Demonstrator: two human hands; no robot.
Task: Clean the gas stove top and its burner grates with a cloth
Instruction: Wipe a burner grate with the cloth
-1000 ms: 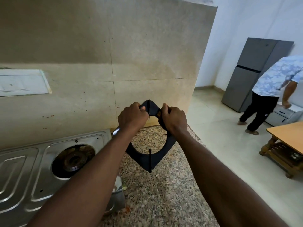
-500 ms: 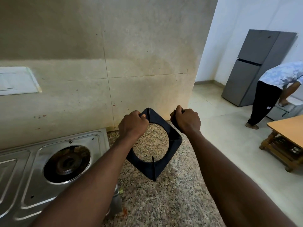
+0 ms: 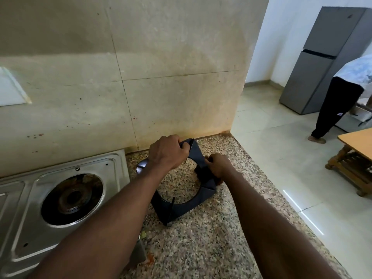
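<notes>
Left hand (image 3: 167, 155) and right hand (image 3: 220, 168) grip the dark, square, round-holed burner grate (image 3: 187, 208), tilted.

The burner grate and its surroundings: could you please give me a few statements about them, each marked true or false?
1. Both the left hand and the right hand grip the burner grate. True.
2. The burner grate sits on the stove. False: it is held off the stove, over the granite counter to its right.
3. The burner nearest the hands is uncovered. True.
4. The fridge stands right beside the stove. False: it stands far off across the room.
</notes>
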